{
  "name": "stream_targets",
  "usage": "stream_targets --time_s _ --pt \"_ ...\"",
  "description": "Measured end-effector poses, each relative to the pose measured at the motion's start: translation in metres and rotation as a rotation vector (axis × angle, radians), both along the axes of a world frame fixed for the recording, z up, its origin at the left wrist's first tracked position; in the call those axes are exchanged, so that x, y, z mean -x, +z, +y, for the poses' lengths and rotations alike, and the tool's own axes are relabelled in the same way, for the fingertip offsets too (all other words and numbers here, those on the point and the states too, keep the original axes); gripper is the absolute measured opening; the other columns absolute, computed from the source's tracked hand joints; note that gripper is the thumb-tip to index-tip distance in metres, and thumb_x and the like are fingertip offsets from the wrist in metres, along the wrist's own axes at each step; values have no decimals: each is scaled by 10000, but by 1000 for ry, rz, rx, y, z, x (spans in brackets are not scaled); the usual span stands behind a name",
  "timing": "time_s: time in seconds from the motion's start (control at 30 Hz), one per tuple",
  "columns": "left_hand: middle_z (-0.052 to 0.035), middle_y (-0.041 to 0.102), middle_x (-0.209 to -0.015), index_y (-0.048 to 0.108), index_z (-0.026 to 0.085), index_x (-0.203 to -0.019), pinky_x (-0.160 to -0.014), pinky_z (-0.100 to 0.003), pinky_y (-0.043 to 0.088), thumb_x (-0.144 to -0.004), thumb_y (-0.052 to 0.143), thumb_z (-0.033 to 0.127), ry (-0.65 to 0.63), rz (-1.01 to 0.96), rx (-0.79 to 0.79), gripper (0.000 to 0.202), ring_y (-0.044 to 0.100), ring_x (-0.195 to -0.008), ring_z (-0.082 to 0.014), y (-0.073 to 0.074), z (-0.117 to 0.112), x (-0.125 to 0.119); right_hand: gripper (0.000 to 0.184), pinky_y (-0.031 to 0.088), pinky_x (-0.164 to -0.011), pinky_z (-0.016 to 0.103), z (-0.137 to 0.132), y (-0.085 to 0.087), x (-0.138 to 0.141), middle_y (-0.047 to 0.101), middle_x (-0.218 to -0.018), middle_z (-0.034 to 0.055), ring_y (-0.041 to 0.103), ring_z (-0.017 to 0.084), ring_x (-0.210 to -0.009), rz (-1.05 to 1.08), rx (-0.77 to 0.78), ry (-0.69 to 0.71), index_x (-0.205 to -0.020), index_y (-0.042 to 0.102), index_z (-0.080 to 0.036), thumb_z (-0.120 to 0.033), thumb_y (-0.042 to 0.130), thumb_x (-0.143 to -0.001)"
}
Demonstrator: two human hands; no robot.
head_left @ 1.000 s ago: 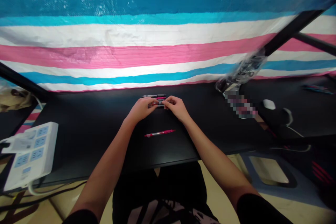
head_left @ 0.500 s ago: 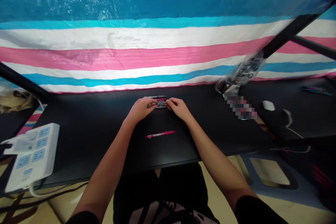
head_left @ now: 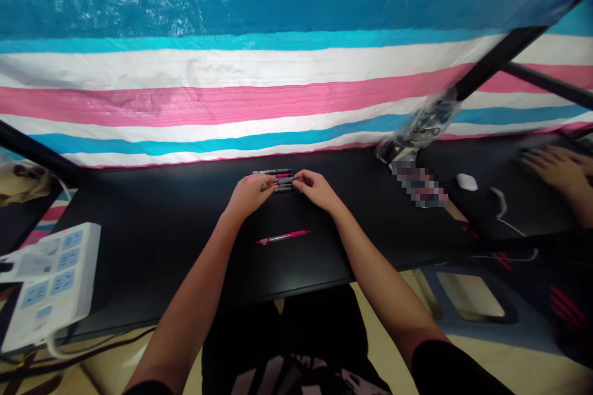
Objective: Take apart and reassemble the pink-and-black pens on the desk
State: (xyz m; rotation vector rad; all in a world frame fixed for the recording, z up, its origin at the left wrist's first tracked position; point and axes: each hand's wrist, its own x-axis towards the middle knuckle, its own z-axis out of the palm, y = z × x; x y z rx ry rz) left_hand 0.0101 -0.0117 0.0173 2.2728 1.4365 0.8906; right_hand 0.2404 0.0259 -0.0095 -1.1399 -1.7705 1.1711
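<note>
Several pens lie side by side on the black table, among them a dark clear-barrelled pen (head_left: 271, 171) at the back and a pink one partly covered by my fingers. My left hand (head_left: 251, 193) is closed at the left ends of the row, its fingertips on a grey-black pen (head_left: 286, 181). At the right end of that pen, my right hand (head_left: 315, 189) pinches with thumb and forefinger. The left part of the row is hidden behind my left hand. A pink pen (head_left: 283, 237) lies apart, nearer to me, touched by neither hand.
A white power strip (head_left: 60, 281) with plugs sits at the table's left edge. To the right are a clear plastic bag (head_left: 428, 126) and a blurred-out packet. On the neighbouring desk lie a white mouse (head_left: 466, 182) and another person's hand (head_left: 556, 166). Striped sheeting (head_left: 231, 102) hangs behind.
Another person's hand has come into view on the desk at the right. My hands stay nearly still at the pens; the view has shifted slightly.
</note>
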Motion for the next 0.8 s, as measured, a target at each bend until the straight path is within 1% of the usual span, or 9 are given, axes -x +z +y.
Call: stream_targets --time_s 0.13,0.23,0.3,0.37,0.47,0.57,0.63,0.7,0.8 --pt "-66 790 -968 793 198 -994 -828 -324 547 -913 695 217 -32 11 -37 128 724 -888 -222 -3 0 -3 242 412 -656 282 0 1 0 575 -721 -16 520 141 -654 -7 8 63 -841 626 -185 -423 663 -824" --pt "-63 796 -968 797 201 -991 -820 -325 549 -918 693 227 -37 8 -23 130 731 -877 -223 -4 0 -4 295 470 -723 294 0 3 -2 636 -822 3 585 150 -726 88 30 69 -954 641 -187 -406 728 -777" --pt "-62 803 -978 801 200 -998 -831 -330 553 -921 692 234 -37 -18 1 138 740 -893 -229 -4 1 -3 321 475 -741 296 1 5 -5 660 -844 16 596 152 -741 88 28 53 -959 666 -180 -417 754 -763" --pt "-59 808 -979 804 202 -1002 -842 -331 559 -922 695 246 -52 -55 19 142 746 -903 -227 -4 1 -2 313 453 -702 287 1 7 -8 659 -782 22 578 150 -703 23 31 48 -881 695 -166 -470 721 -807" --pt "-61 808 -965 809 207 -996 -855 -336 565 -912 712 251 -69 -74 -6 136 743 -900 -226 -5 2 -3 471 398 -623 272 2 8 -9 604 -647 20 524 138 -614 -56 43 40 -713 676 -157 -587 608 -891" --pt "-71 804 -957 812 208 -1003 -872 -355 567 -904 725 246 -63 -64 -55 137 737 -910 -234 -7 1 -4 588 312 -546 259 0 7 -7 502 -544 -6 429 110 -526 -29 82 28 -609 607 -167 -683 576 -890" --pt "-74 802 -946 815 210 -1000 -871 -359 570 -901 731 247 -55 -85 -80 135 735 -901 -234 -7 1 -3 620 237 -506 257 -2 7 -4 412 -497 -35 342 88 -479 77 168 43 -572 542 -180 -722 596 -869" --pt "-70 802 -929 817 217 -977 -873 -361 571 -890 743 253 -52 -121 -97 119 734 -890 -232 -5 0 -1 628 172 -483 257 -4 7 -1 346 -480 -62 266 70 -449 223 315 98 -562 482 -197 -737 638 -842" --pt "-57 803 -940 802 229 -1036 -888 -359 568 -831 805 269 -13 -237 -94 209 738 -875 -225 2 -2 1 605 137 -467 255 -5 6 3 333 -486 -78 237 56 -430 389 503 188 -592 465 -205 -716 704 -811"
